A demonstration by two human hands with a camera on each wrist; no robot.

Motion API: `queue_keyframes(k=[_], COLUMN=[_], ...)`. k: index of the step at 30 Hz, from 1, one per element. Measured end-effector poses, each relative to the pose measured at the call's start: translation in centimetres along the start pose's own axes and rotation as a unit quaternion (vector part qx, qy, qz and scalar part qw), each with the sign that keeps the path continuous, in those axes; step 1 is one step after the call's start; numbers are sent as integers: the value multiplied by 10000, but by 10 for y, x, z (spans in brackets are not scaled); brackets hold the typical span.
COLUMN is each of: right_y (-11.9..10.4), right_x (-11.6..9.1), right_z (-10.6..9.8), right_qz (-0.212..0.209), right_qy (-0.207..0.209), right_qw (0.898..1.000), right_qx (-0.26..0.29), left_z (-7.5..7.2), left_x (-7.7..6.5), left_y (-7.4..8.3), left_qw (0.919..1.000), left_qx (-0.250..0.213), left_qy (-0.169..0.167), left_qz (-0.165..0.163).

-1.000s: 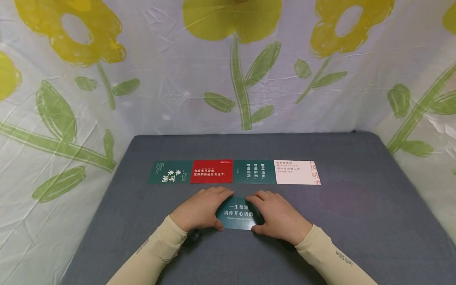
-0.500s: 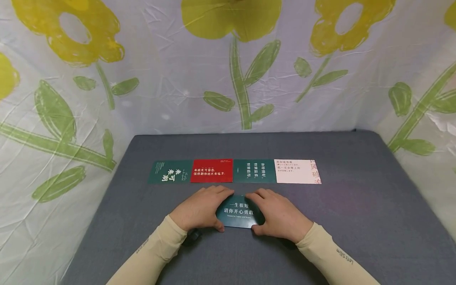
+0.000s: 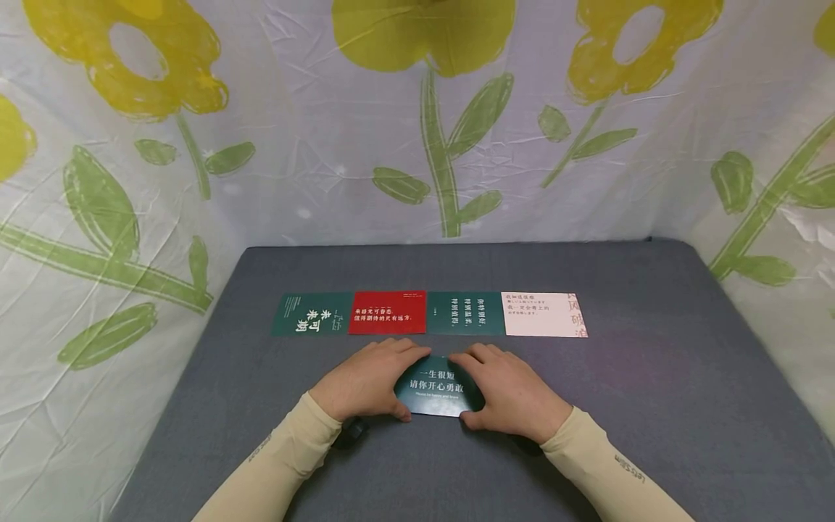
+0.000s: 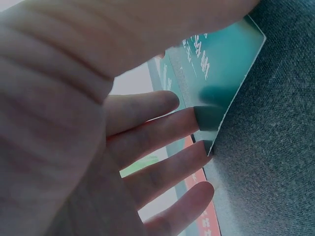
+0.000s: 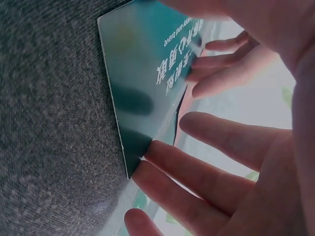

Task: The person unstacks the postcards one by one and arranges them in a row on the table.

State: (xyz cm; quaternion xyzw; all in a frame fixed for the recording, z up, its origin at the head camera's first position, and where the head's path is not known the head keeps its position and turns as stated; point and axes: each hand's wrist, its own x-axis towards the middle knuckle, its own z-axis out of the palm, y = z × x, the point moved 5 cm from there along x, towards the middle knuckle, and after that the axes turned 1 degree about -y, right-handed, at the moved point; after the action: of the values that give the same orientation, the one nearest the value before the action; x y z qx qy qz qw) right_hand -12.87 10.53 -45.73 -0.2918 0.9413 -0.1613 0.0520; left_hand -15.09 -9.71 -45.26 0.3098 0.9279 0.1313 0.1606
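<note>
A dark green postcard with white lettering is held at its two ends, in front of a row of similar cards. My left hand holds its left end, fingers at the far edge and thumb by the near edge. My right hand grips the right end in the same manner. In the left wrist view, two fingertips meet the edge of the postcard. The right wrist view has fingertips touching a corner of the postcard. Whether it lies flat on the cloth cannot be told.
Behind the hands runs a row: a green card, a red card, another green card and a pale pink card. A grey cloth covers the table. A flower-printed curtain hangs around the back and sides.
The postcard between my hands has shifted very slightly away from me, and the glare on it has changed. Both hands keep nearly the same place. The row of cards stays put.
</note>
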Motion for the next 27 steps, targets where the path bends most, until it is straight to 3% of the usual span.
queue_keyframes(k=[27], right_y=[0], right_x=[2], right_z=[1], right_qz=[108], right_qy=[-149], right_qw=[9998], right_qx=[66], left_z=[0], left_x=[0], left_y=[-1], left_qw=[10000], left_qx=[-12], left_qy=[-6], left_qz=[-41])
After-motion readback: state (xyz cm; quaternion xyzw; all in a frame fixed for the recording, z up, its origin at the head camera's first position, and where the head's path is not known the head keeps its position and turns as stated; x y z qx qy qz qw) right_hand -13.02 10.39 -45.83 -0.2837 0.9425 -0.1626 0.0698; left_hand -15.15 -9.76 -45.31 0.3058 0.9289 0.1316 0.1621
